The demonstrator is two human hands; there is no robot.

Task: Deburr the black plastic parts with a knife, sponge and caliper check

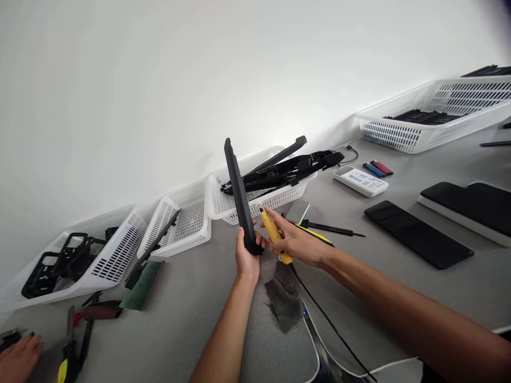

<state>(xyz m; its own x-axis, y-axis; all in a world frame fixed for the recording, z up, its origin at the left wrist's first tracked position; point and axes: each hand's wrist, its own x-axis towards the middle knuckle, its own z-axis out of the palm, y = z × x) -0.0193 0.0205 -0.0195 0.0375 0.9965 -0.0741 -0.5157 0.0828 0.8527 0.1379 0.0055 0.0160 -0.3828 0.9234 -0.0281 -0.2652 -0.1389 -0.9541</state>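
My left hand (246, 259) grips the lower end of a long black plastic part (239, 194), held upright and tilted slightly left above the grey table (191, 298). My right hand (297, 243) holds a yellow corded rotary tool (273, 233), its tip touching the black part's side near the lower end. The tool's black cable (327, 319) runs down towards me. A dark grey abrasive sheet (284, 298) lies on the table just below both hands.
White baskets line the wall: one with black frames (120, 250), one tilted (187, 223), one full of long black parts (223, 202), a large one (419, 135) far right. Black pads (417, 234), a white device (360, 181), pliers (74, 340). Another person's hand (18, 356) bottom left.
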